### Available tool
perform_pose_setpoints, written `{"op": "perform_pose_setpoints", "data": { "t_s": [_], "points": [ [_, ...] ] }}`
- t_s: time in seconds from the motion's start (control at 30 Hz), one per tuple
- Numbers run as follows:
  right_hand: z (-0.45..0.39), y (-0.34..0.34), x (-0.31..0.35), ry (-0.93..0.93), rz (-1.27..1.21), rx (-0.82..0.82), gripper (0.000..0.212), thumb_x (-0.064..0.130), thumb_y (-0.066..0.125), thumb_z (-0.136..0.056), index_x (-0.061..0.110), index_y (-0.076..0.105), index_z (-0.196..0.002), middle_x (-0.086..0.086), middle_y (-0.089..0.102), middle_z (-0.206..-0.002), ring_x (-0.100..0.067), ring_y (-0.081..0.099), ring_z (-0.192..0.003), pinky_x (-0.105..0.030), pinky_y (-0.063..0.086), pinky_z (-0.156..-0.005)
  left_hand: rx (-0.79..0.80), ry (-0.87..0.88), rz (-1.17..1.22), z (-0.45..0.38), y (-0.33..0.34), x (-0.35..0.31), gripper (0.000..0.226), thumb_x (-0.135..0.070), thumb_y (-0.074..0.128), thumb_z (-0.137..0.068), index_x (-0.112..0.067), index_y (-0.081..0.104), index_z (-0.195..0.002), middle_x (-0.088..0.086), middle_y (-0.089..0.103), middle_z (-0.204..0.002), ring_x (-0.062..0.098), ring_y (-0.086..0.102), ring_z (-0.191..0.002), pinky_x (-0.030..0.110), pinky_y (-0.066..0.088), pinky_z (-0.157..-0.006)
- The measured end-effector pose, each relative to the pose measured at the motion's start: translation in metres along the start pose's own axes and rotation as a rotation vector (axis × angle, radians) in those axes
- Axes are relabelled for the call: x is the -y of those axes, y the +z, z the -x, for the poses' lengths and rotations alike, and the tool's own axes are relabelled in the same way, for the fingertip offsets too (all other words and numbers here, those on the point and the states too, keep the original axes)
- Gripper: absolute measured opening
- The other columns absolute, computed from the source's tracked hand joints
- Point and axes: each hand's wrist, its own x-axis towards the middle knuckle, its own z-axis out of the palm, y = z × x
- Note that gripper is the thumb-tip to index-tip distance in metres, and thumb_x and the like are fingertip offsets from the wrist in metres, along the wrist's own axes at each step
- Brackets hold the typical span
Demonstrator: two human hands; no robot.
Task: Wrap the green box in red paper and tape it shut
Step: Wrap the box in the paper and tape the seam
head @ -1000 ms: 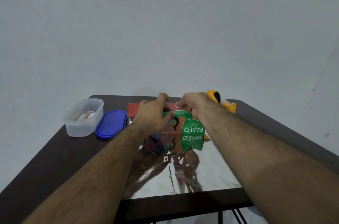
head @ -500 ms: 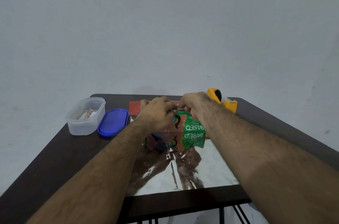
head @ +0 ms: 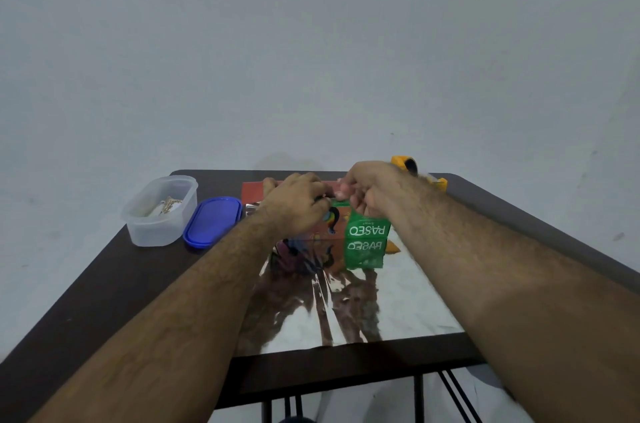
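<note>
Both hands, left hand and right hand, are pinching red paper over green box, its long axis lying left-right beneath them.

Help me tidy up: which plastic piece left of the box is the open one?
The clear tub, farthest left, lidless with small items inside; the blue lid lies flat beside it.

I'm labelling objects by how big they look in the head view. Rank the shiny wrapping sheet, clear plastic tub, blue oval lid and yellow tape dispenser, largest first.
1. Shiny silver-faced wrapping sheet.
2. Clear plastic tub.
3. Blue oval lid, close to the tub, so unsure.
4. Yellow tape dispenser, farthest away and partly hidden behind the right hand.
</note>
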Motion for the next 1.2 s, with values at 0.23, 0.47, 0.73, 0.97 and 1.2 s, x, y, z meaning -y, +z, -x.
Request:
{"op": "perform_pose_setpoints", "data": {
  "t_s": [0.23,0.47,0.73,0.97,1.2],
  "points": [
    [0.015,-0.018,0.002,-0.078,-0.027,-0.045,0.01,-0.001,0.061,-0.098,0.005,0.067,-0.092,-0.005,0.072,-0.084,-0.008,0.046,-0.05,-0.019,0.04,-0.044,-0.014,0.013,0.002,0.001,0.001,0.001,0.038,-0.044,0.042,-0.105,-0.039,0.064,-0.135,-0.016,0.057,-0.133,0.01,0.047,-0.129,0.05,0.025,-0.105],
    [0.0,-0.03,-0.021,-0.714,0.809,-0.166,0.045,-0.001,0.07,-0.08,0.03,0.08,-0.11,0.006,0.069,-0.126,-0.016,0.065,-0.115,-0.029,0.058,-0.083,-0.03,0.02,-0.001,0.002,0.002,0.001,0.038,-0.044,0.041,-0.105,-0.038,0.062,-0.136,-0.016,0.057,-0.134,0.008,0.047,-0.127,0.049,0.025,-0.104],
    [-0.001,-0.03,-0.024,-0.903,1.387,-0.113,0.052,0.052,0.071,-0.082,0.046,0.068,-0.133,0.017,0.047,-0.149,-0.019,0.036,-0.138,-0.053,0.031,-0.11,-0.046,0.026,0.014,-0.001,0.004,0.005,0.036,-0.044,0.044,-0.104,-0.038,0.064,-0.134,-0.018,0.057,-0.13,0.008,0.047,-0.124,0.048,0.027,-0.104],
    [-0.022,-0.042,-0.056,-1.257,1.449,-0.28,0.038,0.046,0.065,-0.095,0.035,0.074,-0.13,0.008,0.066,-0.132,-0.024,0.051,-0.129,-0.053,0.04,-0.103,-0.08,0.078,0.041,0.002,0.006,0.012,0.042,-0.05,0.042,-0.103,-0.037,0.072,-0.13,-0.017,0.062,-0.13,0.008,0.05,-0.124,0.047,0.026,-0.103],
    [-0.028,-0.04,-0.057,-1.187,1.175,-0.238,0.071,0.063,0.056,-0.079,0.024,0.065,-0.138,0.004,0.059,-0.144,-0.022,0.05,-0.136,-0.055,0.043,-0.11,-0.174,0.068,0.13,0.006,0.006,0.012,0.031,-0.044,0.056,-0.098,-0.031,0.062,-0.126,-0.017,0.065,-0.114,0.01,0.059,-0.109,0.049,0.03,-0.106]
  ]
}}
